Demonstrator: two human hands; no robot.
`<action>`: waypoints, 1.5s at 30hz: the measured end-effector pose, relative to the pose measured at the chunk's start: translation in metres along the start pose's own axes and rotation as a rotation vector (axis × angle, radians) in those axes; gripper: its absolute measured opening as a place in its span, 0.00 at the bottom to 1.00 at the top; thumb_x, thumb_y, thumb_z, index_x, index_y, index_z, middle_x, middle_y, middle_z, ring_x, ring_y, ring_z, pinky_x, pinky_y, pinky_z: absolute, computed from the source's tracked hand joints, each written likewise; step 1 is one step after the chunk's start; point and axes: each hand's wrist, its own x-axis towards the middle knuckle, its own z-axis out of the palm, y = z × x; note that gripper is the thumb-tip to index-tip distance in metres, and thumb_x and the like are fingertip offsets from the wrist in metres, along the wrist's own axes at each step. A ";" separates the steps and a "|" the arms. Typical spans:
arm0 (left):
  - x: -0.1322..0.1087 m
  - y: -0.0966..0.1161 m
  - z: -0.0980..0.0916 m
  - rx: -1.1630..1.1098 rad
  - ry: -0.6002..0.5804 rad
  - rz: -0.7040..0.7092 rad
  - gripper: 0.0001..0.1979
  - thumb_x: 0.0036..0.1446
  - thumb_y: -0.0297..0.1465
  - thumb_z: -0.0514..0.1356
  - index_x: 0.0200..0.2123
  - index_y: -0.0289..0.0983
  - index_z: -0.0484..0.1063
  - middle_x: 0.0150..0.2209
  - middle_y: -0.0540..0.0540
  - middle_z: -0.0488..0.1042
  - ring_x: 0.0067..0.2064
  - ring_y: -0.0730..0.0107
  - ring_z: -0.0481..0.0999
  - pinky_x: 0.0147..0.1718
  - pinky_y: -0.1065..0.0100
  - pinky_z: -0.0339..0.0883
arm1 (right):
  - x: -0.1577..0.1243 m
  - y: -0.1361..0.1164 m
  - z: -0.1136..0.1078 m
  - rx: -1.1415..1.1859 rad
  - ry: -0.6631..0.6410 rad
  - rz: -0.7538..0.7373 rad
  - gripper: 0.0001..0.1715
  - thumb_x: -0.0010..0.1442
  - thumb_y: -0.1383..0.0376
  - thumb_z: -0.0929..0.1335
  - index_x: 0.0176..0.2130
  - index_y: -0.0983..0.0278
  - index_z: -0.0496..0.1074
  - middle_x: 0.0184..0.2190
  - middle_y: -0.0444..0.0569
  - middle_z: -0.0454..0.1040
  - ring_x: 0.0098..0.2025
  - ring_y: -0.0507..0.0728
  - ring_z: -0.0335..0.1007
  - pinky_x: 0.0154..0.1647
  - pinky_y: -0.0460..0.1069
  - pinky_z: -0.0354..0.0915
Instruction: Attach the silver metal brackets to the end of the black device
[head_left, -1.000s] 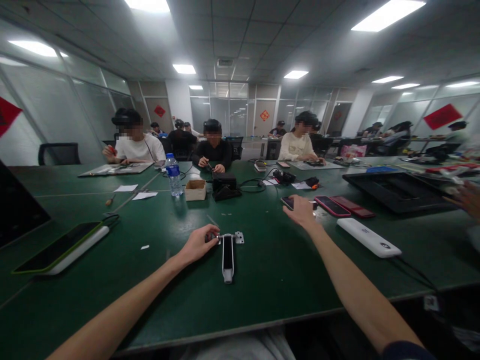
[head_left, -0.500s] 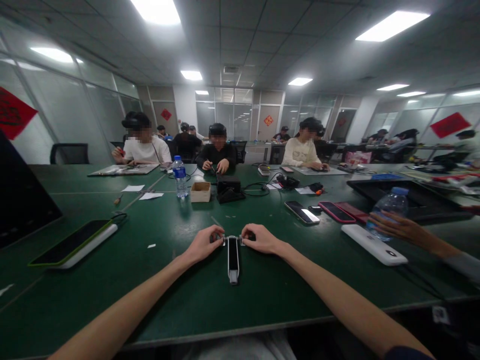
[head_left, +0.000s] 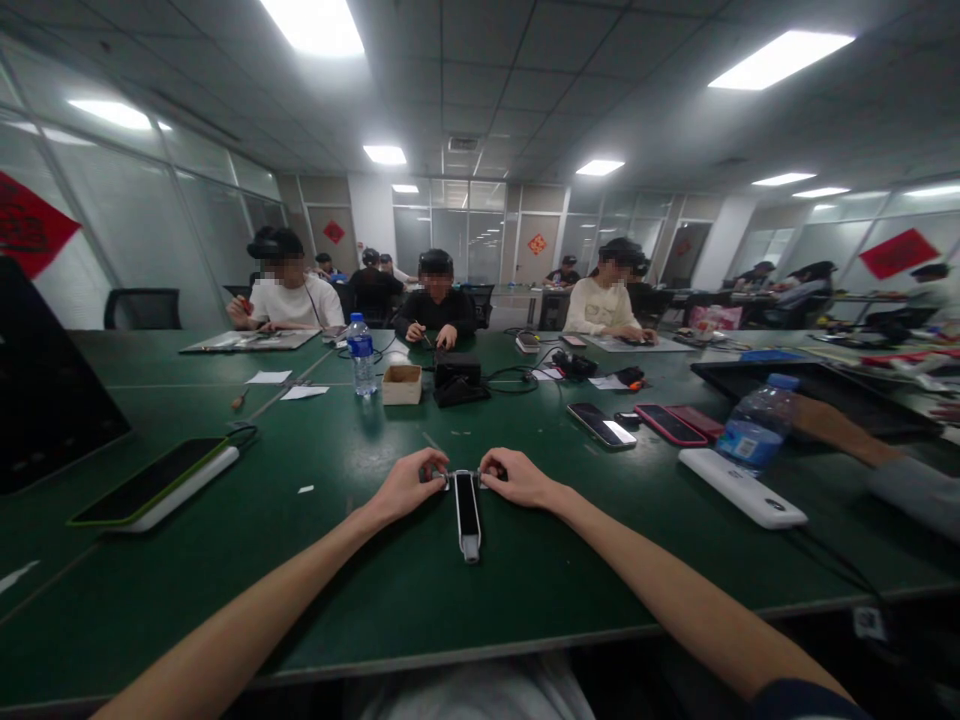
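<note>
A narrow black-and-silver device (head_left: 467, 511) lies on the green table (head_left: 525, 590) straight in front of me, its long side pointing at me. My left hand (head_left: 409, 483) pinches the small metal bracket at the device's far left corner. My right hand (head_left: 517, 477) pinches the matching bracket at the far right corner. Both hands have curled fingers and rest on the table.
Phones (head_left: 602, 424) and a white power bank (head_left: 741, 487) lie to the right, where a neighbour's arm (head_left: 840, 430) is beside a water bottle (head_left: 754, 424). A phone on a white pack (head_left: 154, 484) lies left. A cardboard box (head_left: 402, 383), bottle (head_left: 361, 354) and seated people are across the table.
My right hand came back from the phones and took hold of the device's right bracket. The neighbour has brought a water bottle in on the right.
</note>
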 end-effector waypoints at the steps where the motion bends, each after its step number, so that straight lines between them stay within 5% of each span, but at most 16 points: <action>1: 0.000 0.001 0.000 0.005 0.002 -0.006 0.14 0.52 0.32 0.60 0.43 0.37 0.72 0.36 0.48 0.76 0.34 0.66 0.73 0.35 0.67 0.68 | 0.000 0.000 0.000 0.004 -0.001 0.003 0.07 0.58 0.64 0.67 0.37 0.65 0.70 0.30 0.45 0.69 0.30 0.52 0.63 0.32 0.48 0.62; 22: 0.000 0.005 -0.001 0.000 -0.006 -0.028 0.16 0.49 0.29 0.60 0.44 0.36 0.70 0.36 0.49 0.76 0.32 0.69 0.72 0.32 0.69 0.67 | 0.000 0.007 0.003 -0.018 0.028 -0.043 0.08 0.57 0.66 0.66 0.39 0.65 0.70 0.30 0.45 0.68 0.30 0.52 0.62 0.32 0.47 0.60; 29: 0.000 0.004 -0.002 0.059 0.050 -0.021 0.15 0.53 0.28 0.57 0.44 0.35 0.71 0.37 0.47 0.75 0.33 0.68 0.72 0.35 0.67 0.67 | -0.001 0.011 -0.020 -0.168 0.045 -0.051 0.12 0.58 0.63 0.67 0.42 0.66 0.70 0.35 0.48 0.70 0.37 0.55 0.65 0.41 0.50 0.61; 33: 0.002 0.000 -0.002 0.157 0.092 0.026 0.12 0.56 0.29 0.55 0.43 0.35 0.72 0.36 0.47 0.75 0.33 0.68 0.72 0.36 0.67 0.66 | -0.006 -0.011 -0.021 -0.221 -0.028 0.106 0.18 0.61 0.53 0.64 0.41 0.65 0.69 0.37 0.51 0.72 0.37 0.56 0.68 0.37 0.50 0.62; 37: 0.004 -0.004 -0.005 0.243 0.110 0.037 0.11 0.56 0.28 0.55 0.41 0.35 0.72 0.35 0.46 0.75 0.32 0.68 0.73 0.35 0.67 0.66 | -0.005 -0.054 0.005 -0.293 -0.110 0.230 0.32 0.58 0.42 0.60 0.47 0.64 0.63 0.39 0.55 0.74 0.37 0.62 0.71 0.34 0.53 0.64; 41: 0.006 -0.009 -0.006 0.272 0.131 0.027 0.10 0.56 0.27 0.55 0.41 0.34 0.72 0.35 0.45 0.76 0.32 0.67 0.73 0.36 0.67 0.66 | 0.010 -0.076 0.022 -0.395 -0.162 0.259 0.28 0.56 0.51 0.65 0.49 0.66 0.60 0.42 0.62 0.74 0.41 0.68 0.73 0.35 0.55 0.65; 45: 0.006 -0.013 -0.004 0.280 0.128 0.030 0.10 0.56 0.27 0.55 0.40 0.35 0.72 0.35 0.46 0.76 0.32 0.68 0.73 0.35 0.68 0.67 | 0.030 -0.053 0.013 -0.437 -0.148 0.315 0.26 0.55 0.57 0.66 0.49 0.67 0.59 0.44 0.64 0.72 0.45 0.70 0.71 0.38 0.56 0.66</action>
